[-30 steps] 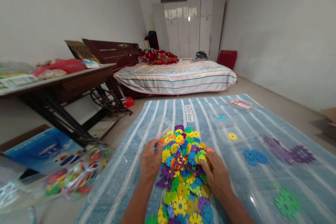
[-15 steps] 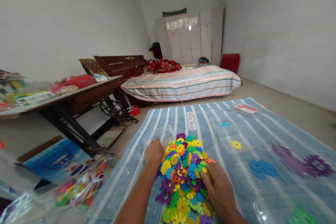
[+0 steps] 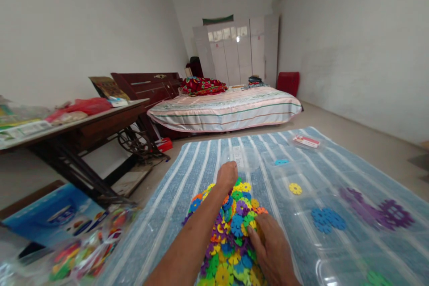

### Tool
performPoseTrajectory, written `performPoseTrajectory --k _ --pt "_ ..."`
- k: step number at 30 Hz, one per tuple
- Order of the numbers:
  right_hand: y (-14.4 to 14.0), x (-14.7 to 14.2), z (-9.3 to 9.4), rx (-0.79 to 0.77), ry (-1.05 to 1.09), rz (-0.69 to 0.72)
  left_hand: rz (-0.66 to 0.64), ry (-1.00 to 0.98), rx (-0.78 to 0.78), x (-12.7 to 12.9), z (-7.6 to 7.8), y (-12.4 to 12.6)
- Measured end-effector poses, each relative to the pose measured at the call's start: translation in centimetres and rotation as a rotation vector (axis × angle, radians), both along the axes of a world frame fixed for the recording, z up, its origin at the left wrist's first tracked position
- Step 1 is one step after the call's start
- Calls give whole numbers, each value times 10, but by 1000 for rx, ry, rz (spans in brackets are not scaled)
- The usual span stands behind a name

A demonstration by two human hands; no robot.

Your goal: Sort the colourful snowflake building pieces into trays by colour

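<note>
A heap of bright plastic snowflake discs point(image 3: 231, 254), in yellow, green, blue, purple and orange, lies on the striped cloth point(image 3: 161, 214). My left hand point(image 3: 228, 174) is closed above the far end of the heap, gripping the near edge of a clear plastic container point(image 3: 248, 160). My left forearm hides part of the heap. Against the heap's right side rests my right hand point(image 3: 273, 246), its thumb apart from its curled fingers and touching the discs; the fingertips are partly hidden.
Clear trays at right hold a yellow disc point(image 3: 295, 188), joined blue discs point(image 3: 327, 220), purple pieces point(image 3: 395, 214) and green ones point(image 3: 378, 278). A red-and-white box point(image 3: 306, 141) sits farther back. At left stand a sewing table point(image 3: 100, 118) and a blue carton point(image 3: 56, 216); a bed point(image 3: 228, 109) is beyond.
My left hand has carried the clear container rightward across the far end of the heap, over the printed label. My right hand stays beside the discs. The view has turned slightly right.
</note>
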State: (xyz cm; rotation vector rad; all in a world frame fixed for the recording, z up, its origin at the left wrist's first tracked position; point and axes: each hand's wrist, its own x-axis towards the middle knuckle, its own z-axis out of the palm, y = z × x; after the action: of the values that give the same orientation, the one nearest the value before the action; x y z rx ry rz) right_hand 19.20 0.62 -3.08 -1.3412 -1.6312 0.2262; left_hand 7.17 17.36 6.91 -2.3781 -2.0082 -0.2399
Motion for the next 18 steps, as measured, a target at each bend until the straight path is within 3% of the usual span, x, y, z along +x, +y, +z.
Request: performPoseTrajectory --k 7,18 --pt "-1 2 2 -6 -16 6 -108 -30 -89 8 -20 9" --pt "-5 3 5 32 -85 -13 -199 -107 -108 0 -29 13"
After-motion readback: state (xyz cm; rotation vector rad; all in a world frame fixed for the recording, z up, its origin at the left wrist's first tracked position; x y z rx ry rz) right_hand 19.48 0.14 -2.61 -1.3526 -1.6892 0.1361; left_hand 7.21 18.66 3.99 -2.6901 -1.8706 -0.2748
